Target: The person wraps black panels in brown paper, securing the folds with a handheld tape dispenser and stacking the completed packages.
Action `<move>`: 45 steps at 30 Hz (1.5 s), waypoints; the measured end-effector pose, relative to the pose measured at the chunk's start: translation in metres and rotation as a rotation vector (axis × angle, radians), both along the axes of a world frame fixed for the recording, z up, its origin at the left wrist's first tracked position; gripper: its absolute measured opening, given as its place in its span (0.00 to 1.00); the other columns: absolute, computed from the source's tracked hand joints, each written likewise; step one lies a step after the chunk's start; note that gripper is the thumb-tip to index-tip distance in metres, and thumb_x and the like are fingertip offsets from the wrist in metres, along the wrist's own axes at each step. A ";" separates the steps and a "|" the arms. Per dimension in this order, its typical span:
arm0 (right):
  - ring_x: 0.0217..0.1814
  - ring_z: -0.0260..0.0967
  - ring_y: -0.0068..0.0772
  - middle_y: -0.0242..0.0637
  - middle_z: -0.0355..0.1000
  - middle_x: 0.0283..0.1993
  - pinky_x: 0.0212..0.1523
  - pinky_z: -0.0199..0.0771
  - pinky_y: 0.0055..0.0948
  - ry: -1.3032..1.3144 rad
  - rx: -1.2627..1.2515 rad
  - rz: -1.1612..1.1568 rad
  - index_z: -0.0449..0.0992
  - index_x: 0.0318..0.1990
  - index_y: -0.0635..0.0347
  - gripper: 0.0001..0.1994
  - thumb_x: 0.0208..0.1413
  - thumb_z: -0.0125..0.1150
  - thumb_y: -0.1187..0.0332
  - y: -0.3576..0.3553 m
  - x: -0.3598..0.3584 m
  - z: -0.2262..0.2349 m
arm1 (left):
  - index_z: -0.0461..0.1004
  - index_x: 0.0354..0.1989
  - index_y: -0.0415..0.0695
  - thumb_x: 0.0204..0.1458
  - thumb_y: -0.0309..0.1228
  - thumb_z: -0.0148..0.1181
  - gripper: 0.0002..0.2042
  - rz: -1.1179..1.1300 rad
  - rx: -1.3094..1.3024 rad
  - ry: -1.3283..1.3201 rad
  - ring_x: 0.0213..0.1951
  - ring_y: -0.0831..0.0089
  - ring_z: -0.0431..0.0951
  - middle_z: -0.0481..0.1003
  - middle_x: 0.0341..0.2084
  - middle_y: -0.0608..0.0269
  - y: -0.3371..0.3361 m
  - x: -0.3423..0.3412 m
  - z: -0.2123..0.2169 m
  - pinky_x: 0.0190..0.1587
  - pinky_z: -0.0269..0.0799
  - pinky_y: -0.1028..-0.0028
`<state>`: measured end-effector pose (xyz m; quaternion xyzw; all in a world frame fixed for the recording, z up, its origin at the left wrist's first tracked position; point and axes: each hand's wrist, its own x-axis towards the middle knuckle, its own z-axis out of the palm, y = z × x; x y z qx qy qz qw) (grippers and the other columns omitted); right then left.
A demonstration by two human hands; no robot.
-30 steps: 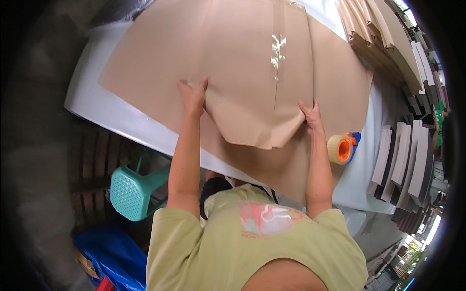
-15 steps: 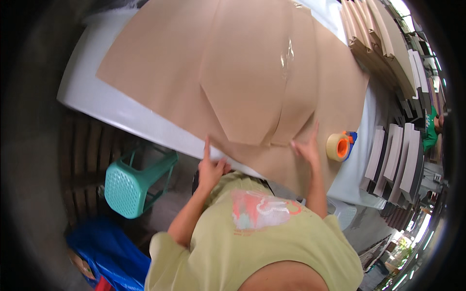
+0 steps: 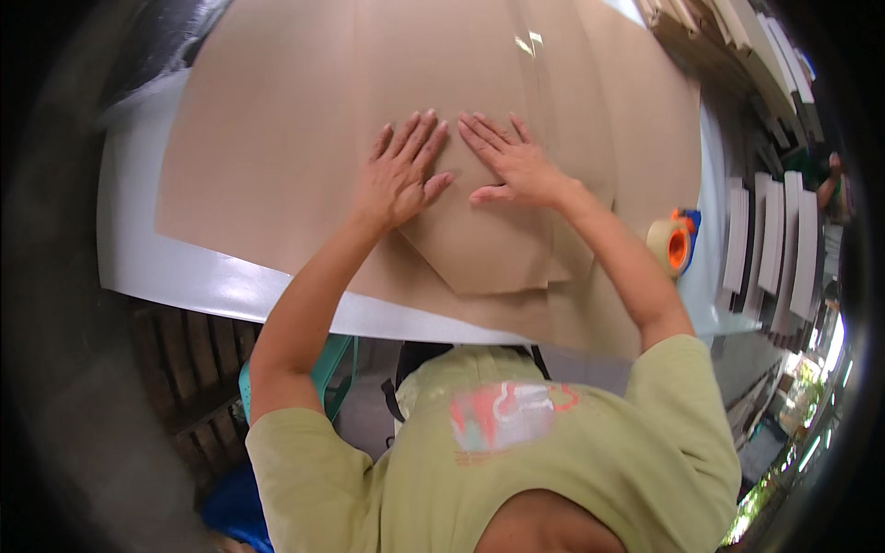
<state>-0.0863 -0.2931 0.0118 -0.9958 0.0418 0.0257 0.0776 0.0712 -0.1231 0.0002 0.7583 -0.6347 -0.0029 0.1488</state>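
Observation:
A large sheet of brown kraft paper (image 3: 267,147) covers much of the white table. On it lies a folded brown paper piece (image 3: 489,253) with angled near corners and a strip of shiny clear tape (image 3: 529,46) along its right part. My left hand (image 3: 403,175) rests flat on the folded piece near its left edge, fingers stretched away from me. To its right, my right hand (image 3: 512,164) also lies flat on the paper, fingers spread and pointing forward. Neither hand holds anything. Beyond my right forearm sits a tape dispenser (image 3: 673,244) with an orange core and blue end.
The white table's edge (image 3: 212,286) runs in front of me. Grey-white and dark panels (image 3: 774,244) are stacked at the right, with brown folded boards (image 3: 705,41) beyond. A teal stool (image 3: 341,369) stands below the table. Another person (image 3: 830,180) shows at far right.
Both hands have moved forward from the near edge of the paper onto the folded piece, going from pointing fingers to flat palms. The view has shifted slightly.

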 end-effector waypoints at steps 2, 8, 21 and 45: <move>0.73 0.36 0.30 0.29 0.40 0.72 0.67 0.35 0.52 0.046 0.001 0.009 0.42 0.68 0.47 0.44 0.48 0.57 0.45 0.007 -0.012 0.003 | 0.50 0.65 0.53 0.51 0.55 0.48 0.35 -0.056 0.059 0.051 0.66 0.68 0.49 0.49 0.66 0.67 0.022 0.000 -0.007 0.65 0.46 0.64; 0.73 0.37 0.27 0.26 0.41 0.71 0.68 0.35 0.48 -0.002 -0.169 -0.088 0.45 0.68 0.44 0.41 0.47 0.59 0.51 0.022 -0.020 -0.002 | 0.52 0.65 0.52 0.48 0.54 0.53 0.37 -0.111 0.306 -0.017 0.66 0.65 0.48 0.49 0.66 0.63 0.026 0.009 0.004 0.63 0.48 0.61; 0.74 0.29 0.38 0.25 0.33 0.73 0.69 0.31 0.53 0.240 0.141 -0.088 0.41 0.68 0.37 0.44 0.45 0.58 0.47 -0.100 -0.115 0.027 | 0.52 0.65 0.58 0.44 0.55 0.58 0.39 -0.095 0.154 0.095 0.65 0.55 0.48 0.49 0.65 0.58 -0.042 -0.033 0.019 0.63 0.44 0.54; 0.72 0.42 0.30 0.33 0.44 0.71 0.66 0.42 0.51 -0.165 -0.105 -0.259 0.51 0.66 0.48 0.34 0.49 0.52 0.69 -0.013 -0.064 -0.017 | 0.56 0.63 0.48 0.51 0.31 0.53 0.28 -0.205 0.115 -0.105 0.60 0.61 0.61 0.59 0.60 0.57 -0.016 -0.018 0.009 0.58 0.59 0.61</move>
